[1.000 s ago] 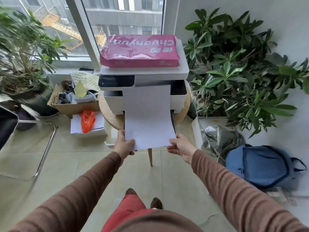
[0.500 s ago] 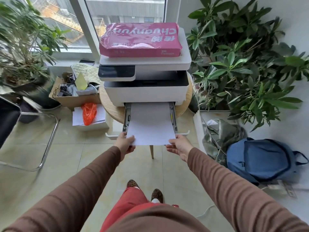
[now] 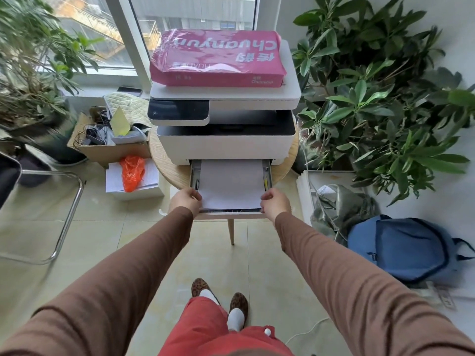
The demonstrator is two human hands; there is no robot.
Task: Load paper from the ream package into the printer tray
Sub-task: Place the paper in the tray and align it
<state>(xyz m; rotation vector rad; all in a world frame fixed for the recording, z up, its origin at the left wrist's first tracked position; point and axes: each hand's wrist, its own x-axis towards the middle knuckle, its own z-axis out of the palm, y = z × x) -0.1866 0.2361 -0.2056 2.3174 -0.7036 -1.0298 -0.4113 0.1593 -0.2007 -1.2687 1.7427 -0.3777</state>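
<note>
**Seating the sheets in the tray**

Both hands, left hand (image 3: 185, 201) and right hand (image 3: 275, 202), pinch the paper stack's (image 3: 231, 185) near corners, apparently flat inside the pulled-out tray (image 3: 232, 214). Release evenly, then square edges against the side guides.

Glossy pink plastic wrap is seen on the ream package (image 3: 218, 57), resting on the smooth matt white plastic printer (image 3: 226, 140). Below it, matt white paper (image 3: 230, 183) and a wood-grained table (image 3: 167, 163) are shown.
</note>
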